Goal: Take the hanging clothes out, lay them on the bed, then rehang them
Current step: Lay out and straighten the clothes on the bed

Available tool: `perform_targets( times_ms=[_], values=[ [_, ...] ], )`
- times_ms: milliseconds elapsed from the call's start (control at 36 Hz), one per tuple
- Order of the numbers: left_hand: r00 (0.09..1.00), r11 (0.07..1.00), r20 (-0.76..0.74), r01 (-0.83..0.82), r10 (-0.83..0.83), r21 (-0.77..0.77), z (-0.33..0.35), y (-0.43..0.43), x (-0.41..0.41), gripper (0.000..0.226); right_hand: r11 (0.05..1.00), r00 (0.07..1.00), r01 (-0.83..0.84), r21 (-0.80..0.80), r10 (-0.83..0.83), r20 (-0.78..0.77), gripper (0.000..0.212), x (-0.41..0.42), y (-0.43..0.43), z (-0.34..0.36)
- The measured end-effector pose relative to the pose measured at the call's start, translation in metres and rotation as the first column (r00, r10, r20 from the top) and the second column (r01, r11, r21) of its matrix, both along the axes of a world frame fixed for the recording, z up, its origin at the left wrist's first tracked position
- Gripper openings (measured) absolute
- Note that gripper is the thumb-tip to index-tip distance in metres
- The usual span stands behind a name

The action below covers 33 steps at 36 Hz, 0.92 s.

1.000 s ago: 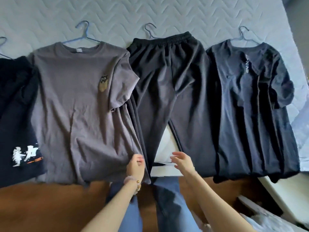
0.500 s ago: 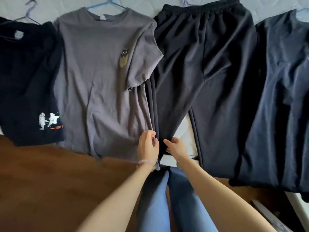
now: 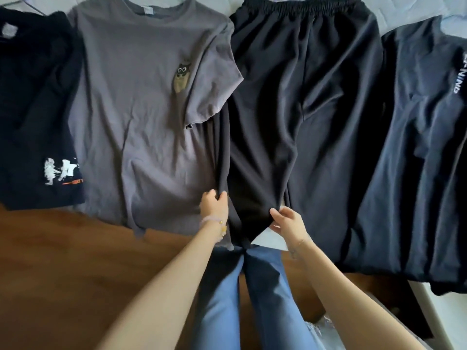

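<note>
Pinching opposite edges of one leg of the trousers, left hand and right hand both clamp cloth; trousers lie flat on the bed; soft, limp, light; probably best lifted at the waistband.

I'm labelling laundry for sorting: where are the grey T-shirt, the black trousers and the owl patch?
grey T-shirt [image 3: 131, 117], head view, on its chest fabric.
black trousers [image 3: 328, 122], head view, on one leg's thigh.
owl patch [image 3: 182, 77], head view, on the owl's body.
</note>
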State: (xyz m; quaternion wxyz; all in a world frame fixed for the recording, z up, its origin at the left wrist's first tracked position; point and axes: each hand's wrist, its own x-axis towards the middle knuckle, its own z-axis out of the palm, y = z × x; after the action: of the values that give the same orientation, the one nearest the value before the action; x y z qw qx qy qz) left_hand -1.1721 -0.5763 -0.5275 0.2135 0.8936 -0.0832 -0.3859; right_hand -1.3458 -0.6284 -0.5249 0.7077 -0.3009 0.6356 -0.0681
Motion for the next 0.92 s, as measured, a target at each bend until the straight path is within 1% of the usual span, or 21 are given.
perform_targets(
  times_ms=[28, 83, 111, 139, 167, 222, 250, 278, 333, 389, 444, 472, 500, 528, 583, 611, 667, 750, 833, 861, 917],
  values=[
    [0.987, 0.991, -0.108, -0.122, 0.116, -0.047, -0.001, 0.004, 0.007, 0.042, 0.999, 0.999, 0.038, 0.004, -0.038, 0.009, 0.036, -0.006, -0.002, 0.002],
    [0.901, 0.926, -0.294, -0.363, 0.320, -0.102, 0.000, 0.015, 0.019, 0.049, 0.989, 0.988, 0.150, 0.013, -0.150, 0.031, 0.037, -0.020, -0.010, 0.004],
    [0.848, 0.886, -0.365, -0.450, 0.384, -0.113, 0.000, 0.022, 0.024, 0.052, 0.978, 0.977, 0.206, 0.014, -0.207, 0.044, 0.036, -0.028, -0.015, 0.005],
    [0.824, 0.868, -0.404, -0.480, 0.397, -0.126, 0.001, 0.028, 0.028, 0.052, 0.969, 0.967, 0.246, 0.010, -0.247, 0.061, 0.035, -0.035, -0.020, 0.005],
    [0.851, 0.890, -0.395, -0.431, 0.346, -0.150, 0.001, 0.034, 0.030, 0.047, 0.964, 0.961, 0.266, 0.001, -0.265, 0.076, 0.033, -0.042, -0.024, 0.005],
    [0.939, 0.953, -0.302, -0.231, 0.166, -0.197, 0.000, 0.042, 0.030, 0.026, 0.969, 0.965, 0.247, -0.023, -0.244, 0.090, 0.031, -0.052, -0.030, 0.005],
    [0.956, 0.962, -0.273, -0.172, 0.111, -0.214, -0.001, 0.043, 0.028, 0.020, 0.974, 0.971, 0.227, -0.030, -0.223, 0.089, 0.032, -0.054, -0.032, 0.005],
    [0.958, 0.962, -0.272, -0.153, 0.088, -0.226, -0.002, 0.042, 0.024, 0.020, 0.977, 0.974, 0.213, -0.028, -0.209, 0.088, 0.033, -0.055, -0.032, 0.005],
    [0.951, 0.952, -0.288, -0.183, 0.108, -0.246, -0.001, 0.041, 0.016, 0.026, 0.975, 0.970, 0.220, 0.006, -0.220, 0.102, 0.036, -0.054, -0.029, 0.005],
    [0.935, 0.936, -0.325, -0.232, 0.141, -0.263, 0.002, 0.040, 0.008, 0.027, 0.965, 0.960, 0.250, 0.076, -0.258, 0.111, 0.033, -0.050, -0.022, 0.003],
    [0.876, 0.922, -0.453, -0.301, 0.166, -0.245, 0.003, 0.043, 0.000, 0.030, 0.962, 0.961, 0.227, 0.150, -0.246, 0.127, 0.020, -0.047, -0.011, 0.000],
    [0.840, 0.926, -0.517, -0.311, 0.164, -0.212, 0.003, 0.045, -0.006, 0.031, 0.969, 0.968, 0.181, 0.170, -0.206, 0.141, 0.017, -0.046, -0.005, -0.001],
    [0.819, 0.944, -0.555, -0.282, 0.143, -0.173, 0.002, 0.047, -0.012, 0.029, 0.977, 0.977, 0.114, 0.180, -0.144, 0.161, 0.016, -0.046, 0.001, 0.000],
    [0.823, 0.967, -0.558, -0.216, 0.104, -0.138, 0.000, 0.051, -0.018, 0.022, 0.981, 0.981, 0.039, 0.190, -0.074, 0.179, 0.016, -0.046, 0.007, 0.001],
    [0.847, 0.994, -0.532, -0.071, 0.014, -0.086, -0.002, 0.060, -0.030, 0.014, 0.971, 0.980, -0.088, 0.223, 0.045, 0.193, 0.016, -0.046, 0.019, 0.005],
    [0.858, 0.998, -0.512, -0.010, -0.028, -0.070, -0.003, 0.064, -0.034, 0.017, 0.964, 0.978, -0.138, 0.227, 0.096, 0.187, 0.022, -0.046, 0.025, 0.003],
    [0.886, 0.997, -0.456, 0.057, -0.078, -0.061, -0.004, 0.073, -0.040, 0.023, 0.964, 0.976, -0.201, 0.172, 0.182, 0.119, 0.032, -0.047, 0.035, 0.001],
    [0.924, 0.996, -0.379, 0.011, -0.042, -0.084, -0.001, 0.083, -0.038, 0.027, 0.974, 0.976, -0.216, 0.073, 0.213, 0.052, 0.019, -0.051, 0.042, 0.004],
    [0.936, 0.987, -0.350, -0.095, 0.045, -0.128, 0.006, 0.093, -0.037, 0.035, 0.991, 0.990, -0.124, 0.056, 0.120, 0.076, 0.014, -0.058, 0.040, 0.010],
    [0.935, 0.983, -0.346, -0.132, 0.080, -0.128, 0.009, 0.096, -0.037, 0.033, 0.995, 0.993, -0.084, 0.047, 0.079, 0.088, 0.015, -0.061, 0.039, 0.012],
    [0.940, 0.980, -0.317, -0.165, 0.124, -0.107, 0.017, 0.105, -0.034, 0.020, 0.999, 0.989, -0.014, 0.038, 0.008, 0.148, 0.020, -0.066, 0.037, 0.019]
  ],
)
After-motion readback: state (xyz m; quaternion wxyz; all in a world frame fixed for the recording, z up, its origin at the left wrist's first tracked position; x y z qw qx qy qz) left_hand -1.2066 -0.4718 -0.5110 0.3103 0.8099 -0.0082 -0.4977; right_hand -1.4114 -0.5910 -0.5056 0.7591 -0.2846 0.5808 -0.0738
